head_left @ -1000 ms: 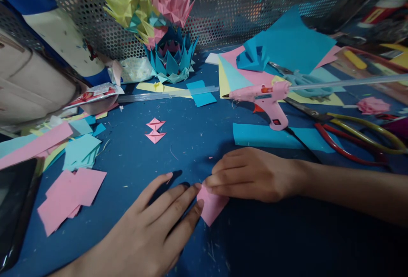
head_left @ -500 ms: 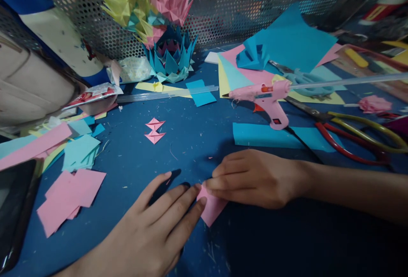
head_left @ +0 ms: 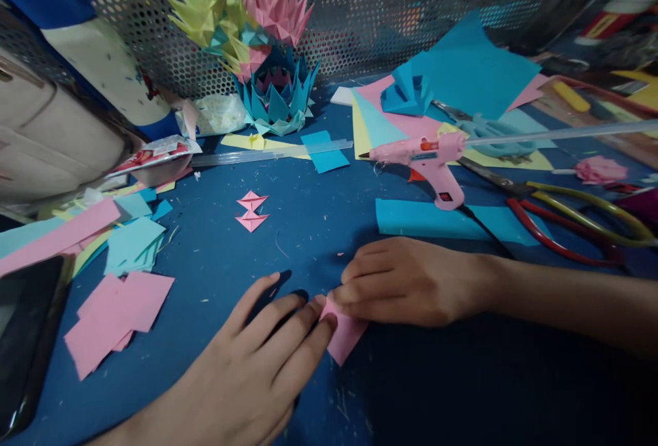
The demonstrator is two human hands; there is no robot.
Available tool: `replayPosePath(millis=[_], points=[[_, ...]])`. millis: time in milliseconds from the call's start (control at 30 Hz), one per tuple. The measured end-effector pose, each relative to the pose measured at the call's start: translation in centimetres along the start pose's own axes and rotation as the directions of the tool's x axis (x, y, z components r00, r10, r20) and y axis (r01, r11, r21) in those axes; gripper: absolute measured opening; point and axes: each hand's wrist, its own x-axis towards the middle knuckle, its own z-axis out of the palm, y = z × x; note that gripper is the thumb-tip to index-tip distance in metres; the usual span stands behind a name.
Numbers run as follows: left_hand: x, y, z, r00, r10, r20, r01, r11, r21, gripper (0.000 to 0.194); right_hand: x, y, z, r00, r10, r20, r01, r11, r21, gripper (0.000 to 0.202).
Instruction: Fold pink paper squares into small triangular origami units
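A pink paper piece (head_left: 347, 340) lies on the blue table, its upper part covered by fingers. My left hand (head_left: 257, 364) rests with spread fingers, the fingertips on the paper's left edge. My right hand (head_left: 406, 283) has its fingers pressed together on the paper's upper edge. Beyond them sit two small folded pink pieces (head_left: 251, 211). Square pink sheets (head_left: 116, 319) are stacked loosely at the left, below light-blue squares (head_left: 134, 244).
A pink glue gun (head_left: 424, 155) and red-and-yellow-handled scissors (head_left: 565, 223) lie beyond my right hand. Folded paper flowers (head_left: 277, 93) stand at the back by a perforated metal panel. A dark phone (head_left: 31, 336) is at the left edge.
The view has shifted slightly. Both hands stay on the pink paper, and my left fingertips have moved slightly to the right.
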Motion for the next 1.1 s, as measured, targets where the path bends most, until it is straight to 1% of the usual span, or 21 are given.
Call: replayPosePath(millis=[100, 200, 267, 300, 367, 433, 467, 533, 633, 767, 833, 900, 967, 1067, 1100], points=[[0.0, 0.0, 0.0, 1.000, -0.022, 0.021, 0.022, 1.000, -0.011, 0.048, 0.0, 0.1, 0.0, 0.999, 0.032, 0.025, -0.034, 0.997, 0.071, 0.022], [-0.1, -0.1, 0.2, 0.999, -0.034, -0.008, 0.033, 0.998, -0.052, 0.047, -0.2, 0.3, 0.2, 0.992, 0.123, 0.036, -0.128, 0.970, 0.207, 0.017], [-0.2, -0.1, 0.4, 0.999, -0.039, -0.021, 0.037, 0.996, -0.075, 0.047, -0.3, 0.3, 0.3, 0.985, 0.173, 0.023, -0.173, 0.954, 0.246, 0.017], [-0.2, -0.1, 0.4, 0.999, -0.047, -0.025, 0.045, 0.996, -0.082, 0.048, -0.4, 0.3, 0.4, 0.983, 0.183, 0.017, -0.182, 0.957, 0.225, 0.018], [-0.3, 0.0, 0.4, 0.997, -0.070, -0.030, 0.067, 0.994, -0.087, 0.049, -0.4, 0.2, 0.6, 0.985, 0.170, 0.023, -0.172, 0.978, 0.117, 0.021], [-0.3, 0.0, 0.4, 0.995, -0.093, -0.038, 0.090, 0.993, -0.082, 0.050, -0.2, -0.1, 0.6, 0.989, 0.143, 0.047, -0.143, 0.990, -0.005, 0.022], [-0.3, 0.0, 0.3, 0.995, -0.095, -0.042, 0.092, 0.993, -0.079, 0.051, -0.1, -0.3, 0.6, 0.987, 0.148, 0.064, -0.146, 0.988, -0.042, 0.022], [-0.2, 0.0, 0.3, 0.994, -0.092, -0.053, 0.088, 0.993, -0.078, 0.050, 0.2, -0.6, 0.3, 0.976, 0.198, 0.093, -0.194, 0.979, -0.058, 0.022], [-0.2, -0.1, 0.2, 0.994, -0.087, -0.061, 0.082, 0.993, -0.086, 0.050, 0.8, -1.1, -0.6, 0.948, 0.274, 0.163, -0.274, 0.961, -0.024, 0.021], [-0.2, -0.2, 0.1, 0.997, -0.063, -0.035, 0.061, 0.996, -0.062, 0.049, 1.2, -1.8, -2.5, 0.912, 0.287, 0.294, -0.291, 0.956, -0.029, 0.017], [-0.2, -0.2, 0.1, 0.999, -0.039, -0.008, 0.039, 0.998, -0.053, 0.049, 1.2, -2.3, -3.2, 0.903, 0.284, 0.324, -0.281, 0.958, -0.056, 0.011], [-0.3, -0.2, 0.0, 0.999, -0.031, 0.011, 0.032, 0.998, -0.063, 0.049, 1.1, -2.6, -3.5, 0.903, 0.282, 0.323, -0.268, 0.959, -0.086, 0.009], [-0.3, -0.2, -0.1, 0.999, -0.031, 0.019, 0.032, 0.996, -0.085, 0.049, 0.9, -2.7, -3.3, 0.907, 0.290, 0.305, -0.281, 0.957, -0.076, 0.012], [-0.5, -0.3, -0.1, 1.000, -0.007, 0.021, 0.009, 0.995, -0.103, 0.047, 0.8, -2.2, -2.2, 0.906, 0.355, 0.229, -0.367, 0.930, 0.011, 0.023], [-0.5, -0.3, 0.0, 1.000, 0.004, 0.021, -0.002, 0.995, -0.103, 0.045, 0.8, -2.1, -1.8, 0.890, 0.416, 0.188, -0.430, 0.902, 0.038, 0.025]])
